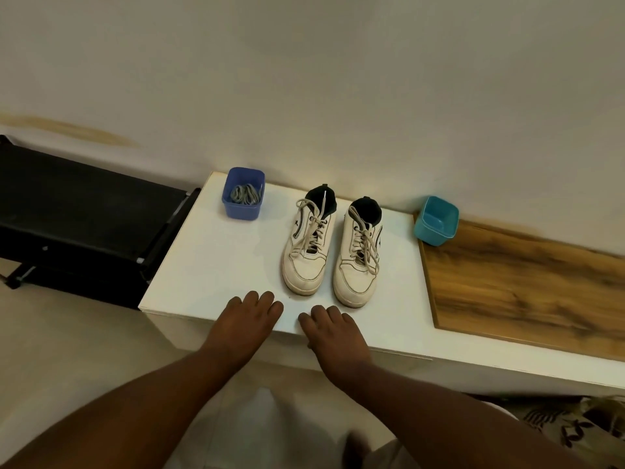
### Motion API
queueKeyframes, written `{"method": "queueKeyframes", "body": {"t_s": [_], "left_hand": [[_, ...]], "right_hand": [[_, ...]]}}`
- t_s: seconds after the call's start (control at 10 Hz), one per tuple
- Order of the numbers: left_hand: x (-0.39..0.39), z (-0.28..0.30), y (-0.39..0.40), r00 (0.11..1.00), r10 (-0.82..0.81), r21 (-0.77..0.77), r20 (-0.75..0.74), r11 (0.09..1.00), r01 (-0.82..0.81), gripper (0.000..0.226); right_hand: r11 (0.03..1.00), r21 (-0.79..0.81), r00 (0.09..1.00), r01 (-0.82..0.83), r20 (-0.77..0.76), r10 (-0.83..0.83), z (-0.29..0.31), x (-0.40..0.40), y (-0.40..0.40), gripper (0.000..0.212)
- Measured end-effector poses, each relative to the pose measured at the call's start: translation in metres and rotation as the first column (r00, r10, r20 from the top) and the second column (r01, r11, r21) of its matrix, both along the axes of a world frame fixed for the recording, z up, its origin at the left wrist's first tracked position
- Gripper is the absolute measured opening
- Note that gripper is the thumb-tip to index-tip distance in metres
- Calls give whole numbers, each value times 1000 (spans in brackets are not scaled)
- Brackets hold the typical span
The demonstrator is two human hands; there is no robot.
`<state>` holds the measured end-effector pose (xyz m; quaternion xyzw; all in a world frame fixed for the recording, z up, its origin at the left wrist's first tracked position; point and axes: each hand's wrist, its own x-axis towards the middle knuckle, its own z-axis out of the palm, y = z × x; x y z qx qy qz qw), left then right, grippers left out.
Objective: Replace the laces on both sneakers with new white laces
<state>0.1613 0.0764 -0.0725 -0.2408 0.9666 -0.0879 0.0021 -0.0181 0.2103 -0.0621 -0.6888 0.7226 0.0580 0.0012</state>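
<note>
Sneakers, two of them, side by side on the white table point(209, 252): left sneaker point(306, 247) and right sneaker point(360, 255), toes toward the near edge, heels toward the wall, long axes running almost straight away from the body with a slight lean. Both still laced with old greyish laces point(316, 225), loose ends trailing over the tongues. Just short of the toes, both hands flat on the near edge of the table, fingers straight and relaxed, holding nothing: left hand point(248, 321) a little left of the left sneaker's toe, right hand point(333, 333) roughly between the two toes. Each hand near its own shoe, apart from it, not touching. Dark blue tub point(242, 192) with a coil of laces point(245, 194) far left at the back, closer to the left hand; teal tub point(436, 220) at the back right, seemingly empty, tilted at the seam with the wooden board point(527, 286). Probably a short forward reach next, over the toe and up to the knot near the ankle. Nothing unlaced yet, so task likely at its very start.
</note>
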Motion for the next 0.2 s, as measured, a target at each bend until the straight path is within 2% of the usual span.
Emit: {"method": "queueKeyframes", "body": {"t_s": [0.1, 0.2], "left_hand": [[-3, -1, -3, 1000, -5, 37, -16, 999, 6, 46], [-5, 4, -4, 999, -8, 83, -33, 997, 10, 57]], "right_hand": [[1000, -29, 1000, -10, 19, 11, -1, 0, 1, 48], [996, -80, 990, 48, 136, -37, 6, -3, 3, 36]]}}
